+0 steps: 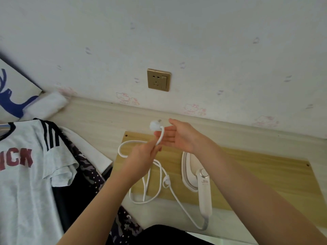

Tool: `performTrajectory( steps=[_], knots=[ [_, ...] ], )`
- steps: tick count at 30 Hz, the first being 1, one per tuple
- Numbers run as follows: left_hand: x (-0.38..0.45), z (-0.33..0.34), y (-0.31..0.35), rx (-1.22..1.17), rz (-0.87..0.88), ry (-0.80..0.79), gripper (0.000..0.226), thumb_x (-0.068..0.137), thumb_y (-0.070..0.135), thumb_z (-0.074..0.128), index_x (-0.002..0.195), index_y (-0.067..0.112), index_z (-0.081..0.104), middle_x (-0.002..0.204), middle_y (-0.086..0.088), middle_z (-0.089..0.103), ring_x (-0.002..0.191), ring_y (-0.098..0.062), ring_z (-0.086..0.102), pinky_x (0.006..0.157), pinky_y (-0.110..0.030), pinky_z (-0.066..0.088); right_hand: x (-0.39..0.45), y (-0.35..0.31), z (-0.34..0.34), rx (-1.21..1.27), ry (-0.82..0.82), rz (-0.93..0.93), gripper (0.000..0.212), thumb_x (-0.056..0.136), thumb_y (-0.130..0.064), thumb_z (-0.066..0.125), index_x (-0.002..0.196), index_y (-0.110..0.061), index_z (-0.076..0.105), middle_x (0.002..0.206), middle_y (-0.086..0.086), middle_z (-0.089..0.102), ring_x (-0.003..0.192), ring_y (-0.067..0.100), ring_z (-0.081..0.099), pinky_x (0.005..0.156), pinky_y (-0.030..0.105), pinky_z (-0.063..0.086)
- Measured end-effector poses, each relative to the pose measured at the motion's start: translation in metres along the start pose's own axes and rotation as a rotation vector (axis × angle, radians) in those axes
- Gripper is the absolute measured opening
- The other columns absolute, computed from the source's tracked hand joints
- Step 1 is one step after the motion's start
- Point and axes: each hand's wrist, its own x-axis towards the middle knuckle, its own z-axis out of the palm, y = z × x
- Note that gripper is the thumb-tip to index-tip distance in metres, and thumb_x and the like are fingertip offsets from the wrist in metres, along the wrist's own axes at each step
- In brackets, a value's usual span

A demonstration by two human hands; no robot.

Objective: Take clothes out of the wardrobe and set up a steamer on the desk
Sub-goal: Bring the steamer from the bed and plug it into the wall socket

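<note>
A white handheld steamer (pixel 198 179) lies on a yellow wooden board (pixel 256 175) on the pale desk (pixel 99 117). Its white cord (pixel 152 195) loops over the board's left part. My left hand (pixel 141 160) pinches the cord a short way below the white plug (pixel 154 126), which is raised above the desk. My right hand (pixel 178 137) is open with straight fingers, its palm against the cord just behind the plug. A gold wall socket (pixel 158 79) sits on the wall above the plug.
A grey T-shirt with red letters and black shoulder stripes (pixel 26 174) hangs at the left, over dark patterned clothes (pixel 92 174). A white cloth roll (pixel 46 105) lies at the desk's back left, beside a panel with a blue deer (pixel 10 96).
</note>
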Motion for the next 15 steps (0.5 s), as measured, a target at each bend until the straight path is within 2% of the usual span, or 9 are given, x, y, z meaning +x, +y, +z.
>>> performTrajectory(
  steps=[3, 5, 7, 9, 10, 12, 15],
  knots=[
    [-0.005, 0.004, -0.007, 0.052, -0.017, -0.079, 0.023, 0.101, 0.032, 0.040, 0.101, 0.020, 0.059, 0.076, 0.003, 0.059, 0.071, -0.019, 0.056, 0.064, -0.033, 0.043, 0.002, -0.004, 0.005, 0.156, -0.064, 0.043, 0.036, 0.099, -0.024, 0.048, 0.118, 0.006, 0.050, 0.096, 0.023, 0.068, 0.083, 0.032, 0.069, 0.078, 0.041, 0.057],
    [-0.008, 0.006, -0.013, 0.054, -0.022, -0.119, 0.022, 0.101, 0.032, 0.042, 0.095, 0.018, 0.058, 0.071, 0.003, 0.057, 0.067, -0.019, 0.055, 0.062, -0.035, 0.044, 0.005, -0.005, 0.007, 0.216, -0.048, 0.018, 0.023, 0.095, -0.012, 0.054, 0.113, 0.002, 0.051, 0.083, 0.019, 0.065, 0.071, 0.026, 0.067, 0.065, 0.036, 0.058],
    [-0.009, 0.007, -0.016, 0.014, -0.042, -0.182, 0.026, 0.100, 0.032, 0.044, 0.090, 0.013, 0.058, 0.064, 0.005, 0.052, 0.061, -0.016, 0.050, 0.059, -0.031, 0.038, 0.008, -0.007, 0.012, 0.157, -0.002, -0.007, 0.010, 0.093, -0.003, 0.055, 0.102, -0.001, 0.051, 0.073, 0.011, 0.056, 0.056, 0.016, 0.055, 0.048, 0.024, 0.049],
    [-0.009, 0.004, -0.018, -0.197, -0.114, -0.276, 0.032, 0.099, 0.036, 0.045, 0.092, 0.012, 0.064, 0.065, 0.003, 0.058, 0.059, -0.010, 0.051, 0.060, -0.026, 0.042, 0.012, -0.005, 0.017, -0.010, 0.066, -0.069, 0.008, 0.091, -0.001, 0.057, 0.091, -0.005, 0.051, 0.065, 0.004, 0.046, 0.047, 0.008, 0.037, 0.039, 0.017, 0.030],
    [-0.009, 0.001, -0.018, -0.358, -0.170, -0.316, 0.033, 0.099, 0.038, 0.044, 0.095, 0.015, 0.067, 0.071, 0.000, 0.064, 0.060, -0.010, 0.056, 0.061, -0.024, 0.047, 0.015, -0.004, 0.018, -0.088, 0.101, -0.118, 0.010, 0.090, -0.001, 0.059, 0.089, -0.006, 0.051, 0.064, 0.002, 0.043, 0.044, 0.007, 0.032, 0.038, 0.017, 0.025],
    [-0.005, -0.006, -0.018, -0.608, -0.301, -0.335, 0.033, 0.099, 0.039, 0.045, 0.103, 0.016, 0.068, 0.088, -0.003, 0.072, 0.069, -0.017, 0.066, 0.068, -0.027, 0.056, 0.019, -0.002, 0.018, -0.156, 0.145, -0.206, 0.008, 0.091, -0.009, 0.061, 0.091, -0.006, 0.054, 0.063, 0.000, 0.043, 0.042, 0.006, 0.030, 0.040, 0.019, 0.024],
    [0.008, -0.016, -0.028, -0.651, -0.419, -0.225, 0.027, 0.100, 0.030, 0.047, 0.106, 0.013, 0.067, 0.101, -0.007, 0.072, 0.083, -0.022, 0.071, 0.078, -0.034, 0.059, 0.021, -0.002, 0.017, -0.184, 0.086, -0.277, 0.019, 0.095, -0.024, 0.058, 0.093, -0.006, 0.058, 0.067, 0.001, 0.053, 0.046, 0.008, 0.036, 0.046, 0.022, 0.032]
  ],
)
